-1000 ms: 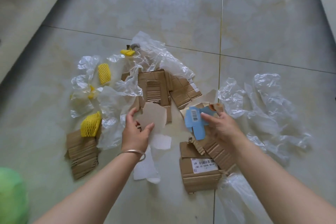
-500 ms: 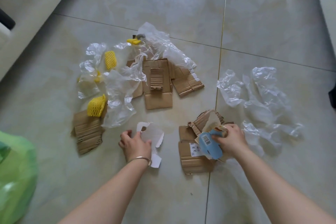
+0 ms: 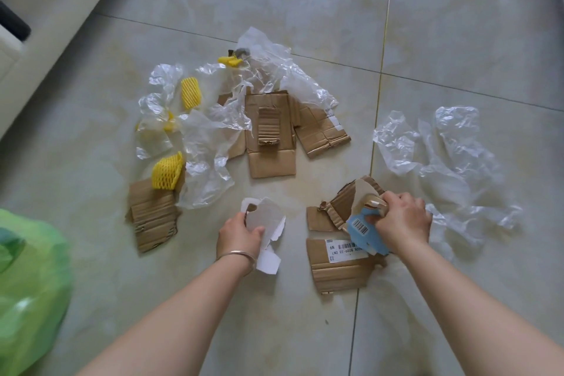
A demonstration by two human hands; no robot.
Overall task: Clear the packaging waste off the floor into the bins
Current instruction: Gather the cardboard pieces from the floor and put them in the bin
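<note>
Already the right hand (image 3: 403, 223) is pinching blue card (image 3: 363, 230) and cardboard scraps (image 3: 345, 207) together, while the left hand (image 3: 239, 233) is clutching torn white paper (image 3: 267, 217) near the floor (image 3: 183, 299); loose layers risk slipping before reaching the green bin bag (image 3: 27, 284) at far left.

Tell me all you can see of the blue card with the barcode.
The blue card is a thin, light blue piece of printed packaging card with a white barcode patch near its upper left edge. It looks bent and partly crumpled, tilted, its lower end whitish. The right hand grips it together with a scrap of torn brown cardboard. It sits over the labelled cardboard piece on the floor; whether it touches that piece I cannot tell.
</note>
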